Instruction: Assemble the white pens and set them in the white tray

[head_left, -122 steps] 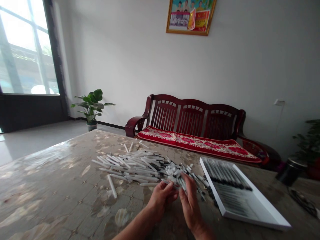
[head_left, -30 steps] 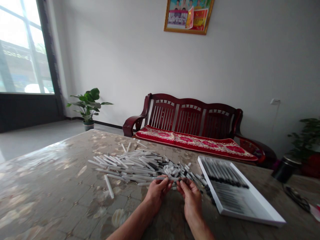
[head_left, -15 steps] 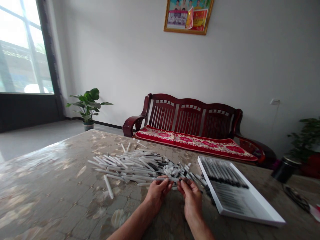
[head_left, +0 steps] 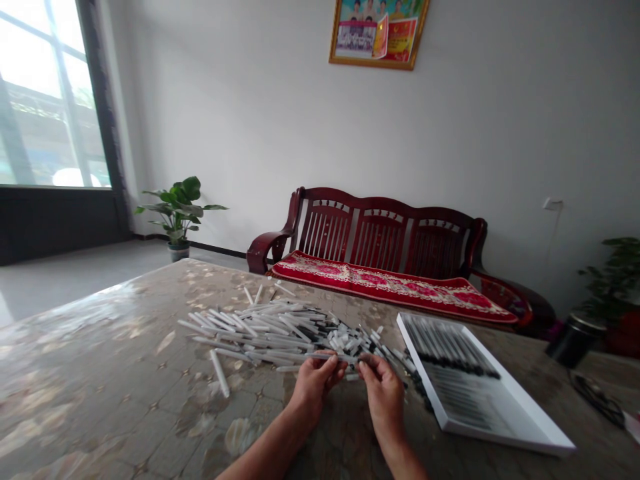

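My left hand (head_left: pixel 320 379) is closed, its thumb and fingers pinching a whitish pen barrel (head_left: pixel 316 356) that lies sideways. At the barrel's right end my right hand (head_left: pixel 383 383) is closed too, its fingertips pinched on a small dark pen part that they mostly cover. Just behind both hands is a loose heap of pale pen barrels (head_left: pixel 260 328). Small clear and black pen pieces (head_left: pixel 350 339) lie at the heap's right side. A white open box (head_left: pixel 530 420) to the right holds rows of pens (head_left: pixel 450 343) with black ends.
The patterned table (head_left: pixel 165 400) carries everything. One stray barrel (head_left: pixel 219 373) lies left of the heap. Black pen parts (head_left: pixel 419 387) lie along the box's left wall. A dark canister (head_left: pixel 575 340) and a black cable (head_left: pixel 595 397) are at the far right. Behind the table stands a wooden bench (head_left: pixel 380 230).
The view has shifted slightly. My right hand's fingers have moved a little at the barrel's end. My left hand keeps its hold on the barrel.
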### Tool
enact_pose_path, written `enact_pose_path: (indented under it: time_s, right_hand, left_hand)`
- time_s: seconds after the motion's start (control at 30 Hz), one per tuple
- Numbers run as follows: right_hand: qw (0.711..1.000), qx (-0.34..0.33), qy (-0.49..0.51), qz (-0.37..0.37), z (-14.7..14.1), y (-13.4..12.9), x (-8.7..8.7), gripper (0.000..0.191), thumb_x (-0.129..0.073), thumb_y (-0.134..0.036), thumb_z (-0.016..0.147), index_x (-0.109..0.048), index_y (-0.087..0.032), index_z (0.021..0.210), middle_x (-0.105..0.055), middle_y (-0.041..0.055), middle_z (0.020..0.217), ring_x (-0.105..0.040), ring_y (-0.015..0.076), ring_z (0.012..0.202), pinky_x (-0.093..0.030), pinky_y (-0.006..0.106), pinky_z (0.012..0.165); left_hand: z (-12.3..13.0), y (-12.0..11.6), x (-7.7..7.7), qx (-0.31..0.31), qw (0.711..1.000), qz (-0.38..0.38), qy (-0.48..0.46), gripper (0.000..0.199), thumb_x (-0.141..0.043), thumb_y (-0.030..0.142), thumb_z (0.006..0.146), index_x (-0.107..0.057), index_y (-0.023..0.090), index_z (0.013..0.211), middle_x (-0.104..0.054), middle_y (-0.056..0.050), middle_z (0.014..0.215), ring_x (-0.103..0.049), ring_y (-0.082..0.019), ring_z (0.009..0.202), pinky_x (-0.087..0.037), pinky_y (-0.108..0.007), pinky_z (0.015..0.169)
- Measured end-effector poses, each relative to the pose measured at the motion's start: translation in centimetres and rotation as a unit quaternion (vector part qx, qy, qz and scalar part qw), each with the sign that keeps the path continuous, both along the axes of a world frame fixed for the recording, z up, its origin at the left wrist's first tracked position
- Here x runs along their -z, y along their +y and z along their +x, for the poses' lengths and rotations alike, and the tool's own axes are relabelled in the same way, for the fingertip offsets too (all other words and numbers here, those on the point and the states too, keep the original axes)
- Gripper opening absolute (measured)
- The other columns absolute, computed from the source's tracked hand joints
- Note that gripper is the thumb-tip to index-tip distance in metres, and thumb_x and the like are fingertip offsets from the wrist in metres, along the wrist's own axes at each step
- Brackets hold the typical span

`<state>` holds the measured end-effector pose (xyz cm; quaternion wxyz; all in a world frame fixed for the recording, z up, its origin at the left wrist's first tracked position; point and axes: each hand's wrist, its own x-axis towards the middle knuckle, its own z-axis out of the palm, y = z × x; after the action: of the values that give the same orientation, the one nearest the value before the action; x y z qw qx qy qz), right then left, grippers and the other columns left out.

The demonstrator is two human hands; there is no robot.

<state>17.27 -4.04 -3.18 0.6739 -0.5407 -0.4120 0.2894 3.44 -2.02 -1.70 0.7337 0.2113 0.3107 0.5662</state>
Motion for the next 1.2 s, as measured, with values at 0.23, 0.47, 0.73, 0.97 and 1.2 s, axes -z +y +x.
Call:
enact_pose_path:
  time_s: [0.23, 0.47, 0.73, 0.97, 1.2]
  right_hand:
    - [0.986, -0.042, -0.161, -0.002, 1.1, -0.4, -0.4, 0.027, -0.064, -0.045, 0.079, -0.071, -0.022, 0.09, -0.075, 0.0066, 0.084, -0.07, 0.0246, 0.077, -0.055, 0.035, 0.072]
    - [0.933, 0.004, -0.36, 0.02, 0.8, -1.4, -0.6, 0.032, -0.046, -0.048, 0.091, -0.064, -0.027, 0.075, -0.068, 0.0052, 0.074, -0.065, 0.0226, 0.071, -0.046, 0.032, 0.064]
    - [0.964, -0.054, -0.255, -0.056, 1.2, -1.6, -0.1, 0.038, -0.046, -0.057, 0.091, -0.063, -0.029, 0.072, -0.062, -0.0003, 0.059, -0.058, 0.0203, 0.055, -0.04, 0.031, 0.052]
    - [0.964, -0.047, -0.259, -0.04, 1.0, -1.8, -0.4, 0.038, -0.05, -0.057, 0.088, -0.058, -0.028, 0.065, -0.06, -0.0008, 0.058, -0.055, 0.0194, 0.056, -0.038, 0.031, 0.054]
    - [0.969, -0.08, -0.232, -0.04, 1.1, -2.0, -0.2, 0.032, -0.053, -0.055, 0.089, -0.063, -0.028, 0.075, -0.063, -0.0018, 0.064, -0.058, 0.0199, 0.061, -0.04, 0.03, 0.055]
  left_hand:
    - [-0.2, -0.1, -0.3, 0.009, 1.0, 0.022, 0.016, 0.045, -0.096, 0.033, 0.042, -0.066, 0.014, 0.069, -0.072, -0.001, 0.062, -0.068, -0.013, 0.059, -0.053, -0.02, 0.058]
    - [-0.3, -0.4, 0.0, 0.006, 0.998, 0.044, 0.042, 0.05, -0.096, 0.04, 0.04, -0.066, 0.013, 0.071, -0.071, -0.002, 0.061, -0.068, -0.015, 0.059, -0.053, -0.023, 0.059]
    - [-0.2, -0.4, 0.0, 0.009, 0.998, 0.04, 0.049, 0.048, -0.095, 0.038, 0.043, -0.065, 0.014, 0.072, -0.071, -0.002, 0.062, -0.068, -0.015, 0.06, -0.054, -0.023, 0.059]
    - [-0.1, -0.7, 0.3, 0.028, 0.997, 0.049, 0.053, 0.046, -0.095, 0.037, 0.046, -0.065, 0.014, 0.073, -0.071, -0.002, 0.063, -0.069, -0.016, 0.062, -0.054, -0.024, 0.061]
    - [0.0, -0.7, 0.1, 0.021, 0.997, 0.046, 0.058, 0.048, -0.095, 0.04, 0.045, -0.065, 0.014, 0.073, -0.071, -0.002, 0.063, -0.068, -0.015, 0.06, -0.054, -0.024, 0.061]
